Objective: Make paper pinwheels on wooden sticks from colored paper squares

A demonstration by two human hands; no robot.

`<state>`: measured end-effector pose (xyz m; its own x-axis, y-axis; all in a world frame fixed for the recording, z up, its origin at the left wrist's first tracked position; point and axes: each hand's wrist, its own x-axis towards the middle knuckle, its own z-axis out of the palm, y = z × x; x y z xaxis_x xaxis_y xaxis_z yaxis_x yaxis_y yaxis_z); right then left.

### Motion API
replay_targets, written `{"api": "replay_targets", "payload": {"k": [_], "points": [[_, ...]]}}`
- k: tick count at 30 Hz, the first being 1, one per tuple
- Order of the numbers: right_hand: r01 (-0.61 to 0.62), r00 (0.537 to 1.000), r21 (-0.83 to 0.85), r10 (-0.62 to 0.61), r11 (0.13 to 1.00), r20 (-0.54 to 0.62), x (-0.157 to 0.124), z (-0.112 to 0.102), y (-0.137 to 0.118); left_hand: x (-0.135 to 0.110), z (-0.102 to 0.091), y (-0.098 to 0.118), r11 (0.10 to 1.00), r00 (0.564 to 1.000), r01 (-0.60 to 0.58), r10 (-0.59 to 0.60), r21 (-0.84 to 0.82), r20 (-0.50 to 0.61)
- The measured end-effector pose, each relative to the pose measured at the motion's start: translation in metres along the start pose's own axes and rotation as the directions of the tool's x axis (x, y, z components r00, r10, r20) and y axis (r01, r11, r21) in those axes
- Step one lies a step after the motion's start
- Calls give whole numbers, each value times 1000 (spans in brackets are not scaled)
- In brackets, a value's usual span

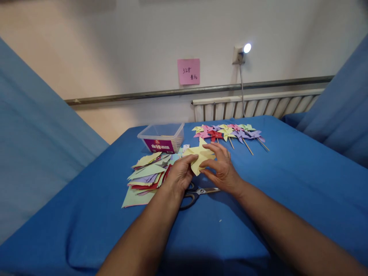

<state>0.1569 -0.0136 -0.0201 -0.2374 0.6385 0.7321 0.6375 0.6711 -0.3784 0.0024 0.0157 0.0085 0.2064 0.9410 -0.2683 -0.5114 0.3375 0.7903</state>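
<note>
Both my hands hold a yellow paper piece [200,156] with folded points above the blue table [287,184]. My left hand [179,174] pinches its left edge, fingers closed on the paper. My right hand [222,168] grips its right side, thumb and fingers pressed on the folds. Black-handled scissors [198,193] lie on the table just beneath my hands.
A pile of coloured paper squares [146,174] lies left of my hands. A clear plastic box [161,137] stands behind it. Several finished pinwheels on sticks [230,134] lie at the back. A pink note [188,71] and a lamp [246,48] are on the wall.
</note>
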Motion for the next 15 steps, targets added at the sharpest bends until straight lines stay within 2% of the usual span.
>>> {"api": "replay_targets", "payload": {"k": [4,7,11,15], "points": [[46,998,-22,-45,999,52,0,-5,-5,2,-3,0,1000,1000,6,-6,-5,-27],[65,997,-40,-63,997,47,0,-4,-5,3,-3,0,1000,999,15,-15,-13,-30],[50,998,-17,-51,999,-37,0,1,-2,2,1,-1,1000,1000,8,-8,-7,-3],[-2,991,80,13,997,-136,0,2,-2,-1,3,-4,997,998,-59,58,45,15]]}}
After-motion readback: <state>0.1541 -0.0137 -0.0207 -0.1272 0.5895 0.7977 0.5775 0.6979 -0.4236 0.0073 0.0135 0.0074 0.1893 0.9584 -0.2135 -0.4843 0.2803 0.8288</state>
